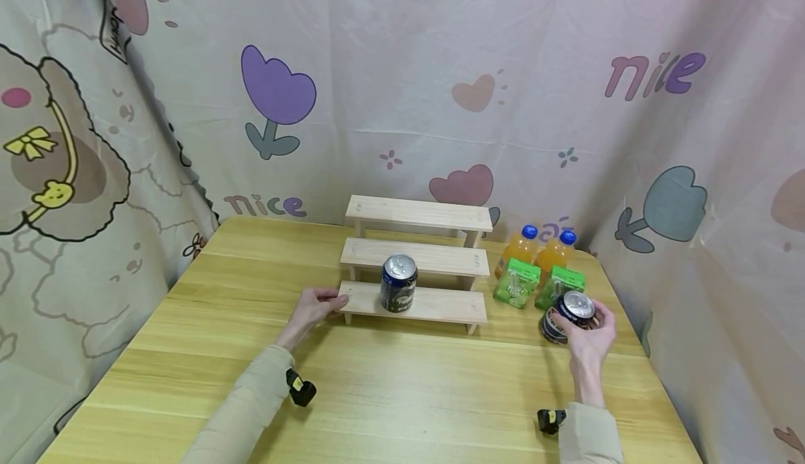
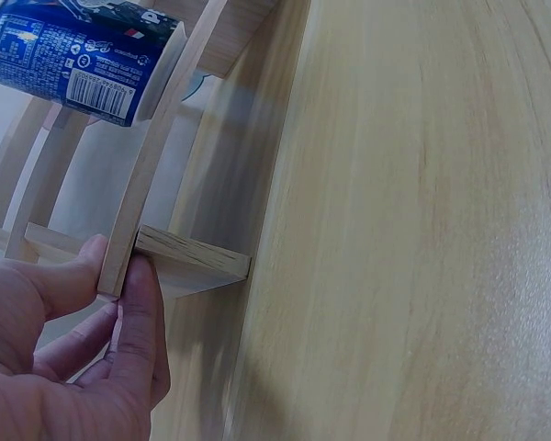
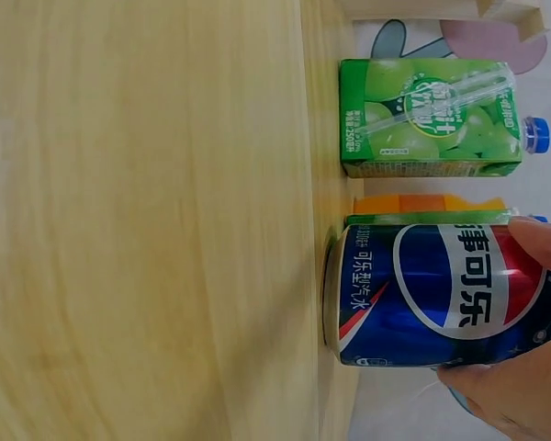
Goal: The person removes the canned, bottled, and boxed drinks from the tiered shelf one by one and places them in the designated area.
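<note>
A three-tier wooden step rack stands at the middle back of the table. My left hand pinches the left end of its lowest board, and in the left wrist view the thumb lies on one face of the board and the fingers on the other. On that lowest board a dark blue soda can stands upright. At the right, my right hand grips a blue Pepsi can from its side, thumb and fingers around it. Whether this can touches the table cannot be told.
Two green juice boxes with straws stand right of the rack. Behind them are two orange drink bottles with blue caps. The wooden table meets a printed curtain at the back and sides.
</note>
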Demonstrator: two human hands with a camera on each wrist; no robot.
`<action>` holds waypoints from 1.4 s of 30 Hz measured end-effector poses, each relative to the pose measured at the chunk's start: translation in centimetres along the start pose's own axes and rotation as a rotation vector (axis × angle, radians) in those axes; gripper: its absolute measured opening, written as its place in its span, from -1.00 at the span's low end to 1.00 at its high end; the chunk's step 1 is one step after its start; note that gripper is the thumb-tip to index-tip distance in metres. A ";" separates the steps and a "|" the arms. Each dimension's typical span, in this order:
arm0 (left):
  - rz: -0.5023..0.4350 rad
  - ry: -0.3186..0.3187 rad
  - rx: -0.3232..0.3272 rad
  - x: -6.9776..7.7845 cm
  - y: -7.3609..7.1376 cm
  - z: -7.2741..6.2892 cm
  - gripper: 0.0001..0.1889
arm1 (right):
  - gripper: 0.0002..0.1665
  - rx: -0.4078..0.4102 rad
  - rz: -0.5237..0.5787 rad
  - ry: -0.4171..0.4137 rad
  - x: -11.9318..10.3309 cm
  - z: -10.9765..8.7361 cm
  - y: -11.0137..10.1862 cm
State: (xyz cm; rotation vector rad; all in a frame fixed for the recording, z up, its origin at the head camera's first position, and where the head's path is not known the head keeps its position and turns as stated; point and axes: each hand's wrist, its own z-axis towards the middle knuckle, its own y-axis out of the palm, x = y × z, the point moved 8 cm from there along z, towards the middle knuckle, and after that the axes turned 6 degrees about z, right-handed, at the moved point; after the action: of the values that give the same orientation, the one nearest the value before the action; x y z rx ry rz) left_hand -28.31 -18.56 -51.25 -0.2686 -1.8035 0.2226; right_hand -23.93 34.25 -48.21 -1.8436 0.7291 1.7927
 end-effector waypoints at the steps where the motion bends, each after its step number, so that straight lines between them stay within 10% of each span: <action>1: -0.002 0.001 0.000 0.0 0.0 0.0 -0.55 | -0.10 0.002 -0.003 0.001 0.0 0.0 0.0; 14: -0.006 -0.002 0.002 -0.2 0.1 0.1 -0.56 | -0.06 -0.030 -0.045 -0.036 -0.1 0.0 0.4; 27: -0.021 -0.001 0.002 -0.2 0.1 0.2 -0.54 | -0.12 -0.010 -0.083 -0.375 -4.5 -2.3 1.9; 36: -0.039 -0.009 -0.001 -0.1 0.1 0.3 -0.55 | -0.20 -0.190 -0.101 -0.564 -6.7 -5.7 7.0; 42: -0.048 -0.001 -0.002 0.0 0.2 0.4 -0.55 | -0.16 -0.360 -0.120 -0.551 -6.9 -8.0 11.1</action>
State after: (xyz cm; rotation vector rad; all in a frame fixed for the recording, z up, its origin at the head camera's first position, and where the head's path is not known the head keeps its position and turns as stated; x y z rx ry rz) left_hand -28.67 -18.41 -51.41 -0.2271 -1.8091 0.1870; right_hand -25.26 21.02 -40.65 -1.4287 0.0919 2.3092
